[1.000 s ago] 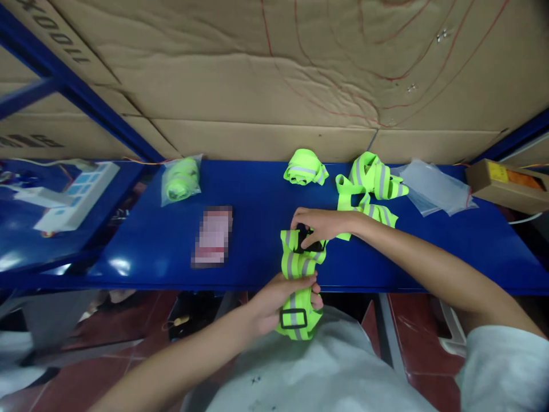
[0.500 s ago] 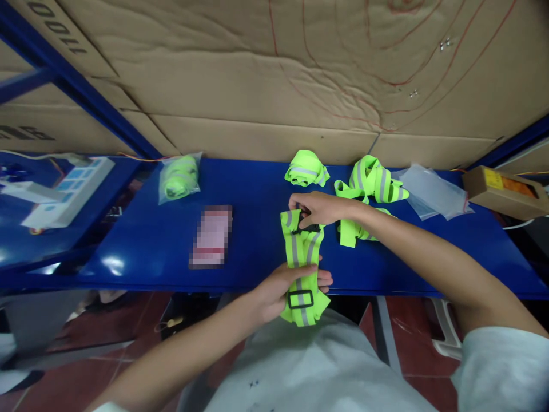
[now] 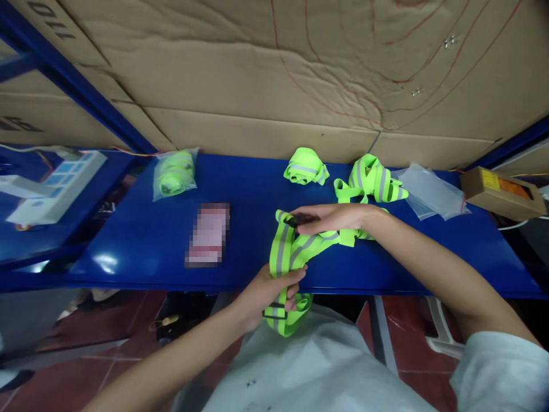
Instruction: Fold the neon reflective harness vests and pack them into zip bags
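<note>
A neon yellow reflective strap point(image 3: 286, 252) with grey stripes and black buckles runs from the blue table point(image 3: 240, 189) down over its front edge. My left hand point(image 3: 268, 289) is closed round the strap's lower part at the table edge, where a black slider hangs. My right hand point(image 3: 332, 217) pinches the strap's upper end and its black buckle, fingers pressed together, above the tabletop.
A rolled strap point(image 3: 305, 167) and a loose strap bundle point(image 3: 372, 182) lie at the back. A bagged strap point(image 3: 174, 173) sits back left, a pink packet point(image 3: 208, 233) nearer. Clear plastic bags point(image 3: 431, 190) and a cardboard box point(image 3: 501, 191) are at the right, a power strip point(image 3: 54, 186) at the left.
My right hand has turned flatter and shifted right with the buckle end. My left hand slid left and down along the strap, which now slants instead of lying straight.
</note>
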Tool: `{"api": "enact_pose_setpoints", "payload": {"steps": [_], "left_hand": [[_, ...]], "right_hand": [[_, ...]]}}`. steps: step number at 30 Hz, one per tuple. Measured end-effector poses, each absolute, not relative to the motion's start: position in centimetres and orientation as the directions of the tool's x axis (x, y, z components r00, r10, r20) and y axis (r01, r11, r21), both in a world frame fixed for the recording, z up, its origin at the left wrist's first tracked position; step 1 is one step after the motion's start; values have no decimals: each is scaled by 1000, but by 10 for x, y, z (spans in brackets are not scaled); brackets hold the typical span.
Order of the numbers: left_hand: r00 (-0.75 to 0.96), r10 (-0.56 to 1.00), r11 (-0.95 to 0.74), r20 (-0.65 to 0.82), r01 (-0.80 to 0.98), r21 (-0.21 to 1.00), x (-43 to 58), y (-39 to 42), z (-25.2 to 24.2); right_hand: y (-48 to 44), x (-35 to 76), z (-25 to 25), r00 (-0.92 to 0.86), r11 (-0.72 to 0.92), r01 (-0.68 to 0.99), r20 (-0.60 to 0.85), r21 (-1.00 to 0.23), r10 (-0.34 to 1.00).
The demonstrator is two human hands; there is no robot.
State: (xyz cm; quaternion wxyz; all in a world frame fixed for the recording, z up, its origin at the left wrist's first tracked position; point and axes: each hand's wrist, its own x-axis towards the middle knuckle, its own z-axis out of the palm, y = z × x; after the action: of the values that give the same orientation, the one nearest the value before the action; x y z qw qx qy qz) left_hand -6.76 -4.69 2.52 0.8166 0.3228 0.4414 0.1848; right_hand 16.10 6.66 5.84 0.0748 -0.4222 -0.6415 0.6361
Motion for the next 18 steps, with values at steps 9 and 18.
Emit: {"api": "enact_pose_setpoints", "payload": {"steps": [9, 18], "left_hand": [[558, 533, 702, -636, 129, 701, -78, -44, 26], [579, 535, 603, -616, 249, 758, -89, -41, 29]], "right_hand": [[61, 176, 66, -548, -198, 399, -406, -895, 731], [68, 202, 79, -638, -436, 129, -411, -891, 651]]}}
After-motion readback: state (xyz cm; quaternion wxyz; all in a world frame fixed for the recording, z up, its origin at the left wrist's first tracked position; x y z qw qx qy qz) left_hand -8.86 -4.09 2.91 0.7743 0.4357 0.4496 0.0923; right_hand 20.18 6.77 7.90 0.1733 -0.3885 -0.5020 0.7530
